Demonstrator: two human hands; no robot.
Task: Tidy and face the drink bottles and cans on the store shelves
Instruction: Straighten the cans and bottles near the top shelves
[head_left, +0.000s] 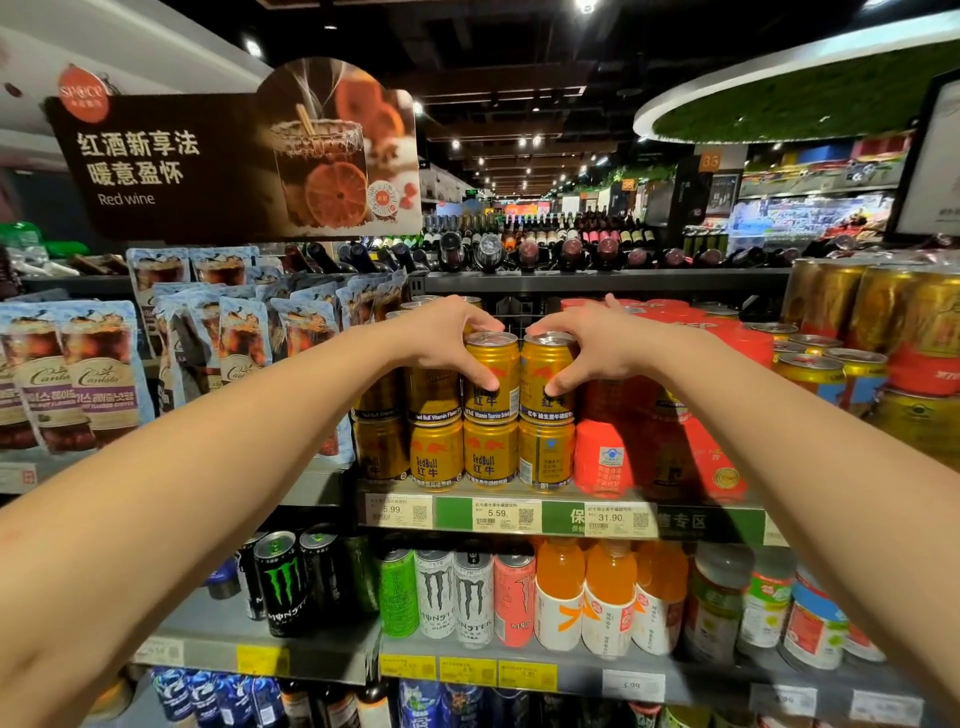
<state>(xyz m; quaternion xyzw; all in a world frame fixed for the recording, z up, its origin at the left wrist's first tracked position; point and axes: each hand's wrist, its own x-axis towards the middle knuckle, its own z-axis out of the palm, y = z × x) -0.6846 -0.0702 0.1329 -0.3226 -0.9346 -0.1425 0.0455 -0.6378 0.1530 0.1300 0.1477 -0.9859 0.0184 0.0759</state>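
Observation:
Gold Red Bull cans are stacked two high on the middle shelf (550, 519). My left hand (447, 338) grips the top-row gold can (491, 379), thumb on its front and fingers over the rim. My right hand (592, 343) grips the neighbouring top-row gold can (543, 384) the same way. Both cans stand upright on the lower row of gold cans (467, 454), touching each other. Their printed fronts face me.
Red packs (660, 457) stand right of the cans, more gold cans (831, 374) further right. Coffee pouches (98, 374) hang at left. Below are Monster cans (283, 582) and orange bottles (608, 597). Wine bottles (524, 254) lie on the top shelf.

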